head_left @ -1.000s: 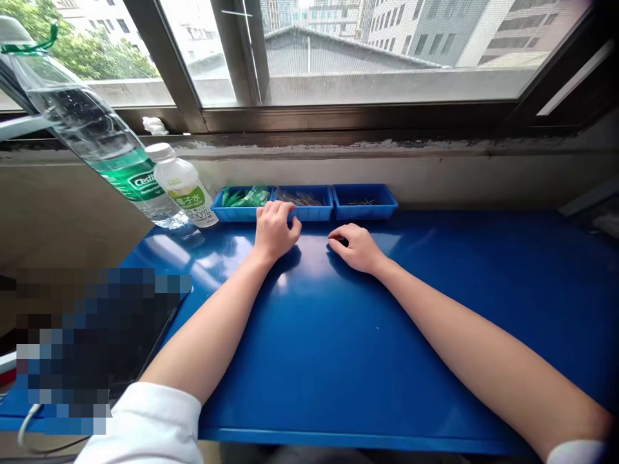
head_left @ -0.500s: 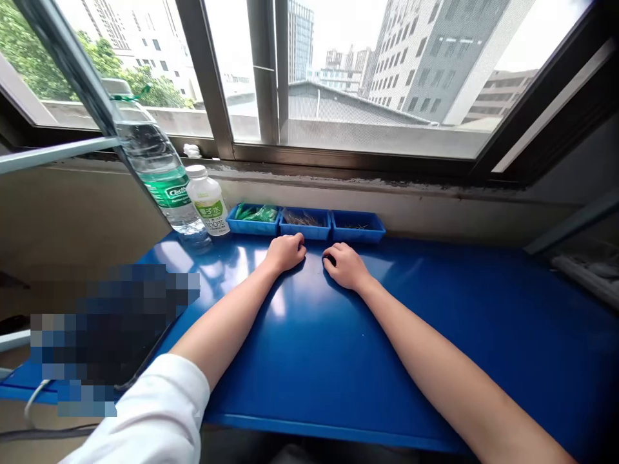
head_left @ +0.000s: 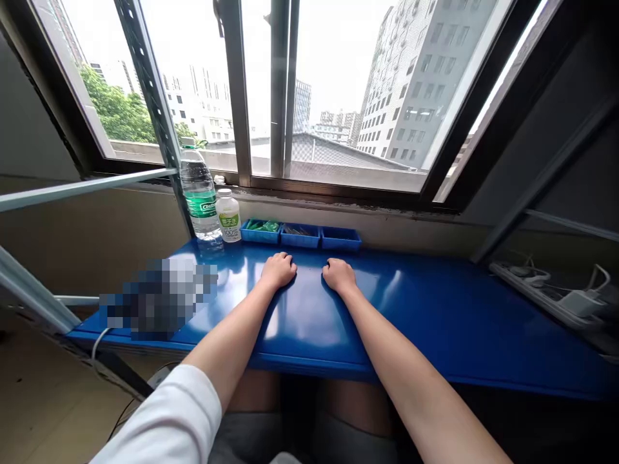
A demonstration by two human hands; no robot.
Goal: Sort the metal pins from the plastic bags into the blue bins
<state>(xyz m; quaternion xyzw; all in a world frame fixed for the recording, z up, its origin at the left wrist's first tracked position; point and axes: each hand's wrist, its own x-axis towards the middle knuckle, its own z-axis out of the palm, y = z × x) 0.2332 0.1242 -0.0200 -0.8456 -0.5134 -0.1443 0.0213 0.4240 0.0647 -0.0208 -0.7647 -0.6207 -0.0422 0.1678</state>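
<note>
Both of my hands rest on the glossy blue tabletop (head_left: 309,328), a short gap apart. My left hand (head_left: 279,269) is closed, its fingers curled down and the thumb side facing right. Across from it, my right hand (head_left: 339,275) is also curled into a loose fist, knuckles up. I see no object in either hand, though the palms are hidden. Just beyond them, three small blue bins stand in a row: the left bin (head_left: 260,234) has green items in clear plastic, the middle bin (head_left: 300,240) thin dark pieces, and the right bin (head_left: 341,242) contents I cannot make out.
A large water bottle (head_left: 199,216) and a smaller white bottle (head_left: 229,225) stand left of the bins. A blurred-out object (head_left: 162,303) lies on the left of the table. Metal shelf posts frame the left side; a power strip (head_left: 536,280) with plugs lies right. Windows are behind.
My view has tilted and drawn back, so the bins look smaller and my lap shows. The fingers of my right hand are curled in more; both hands stay on the table.
</note>
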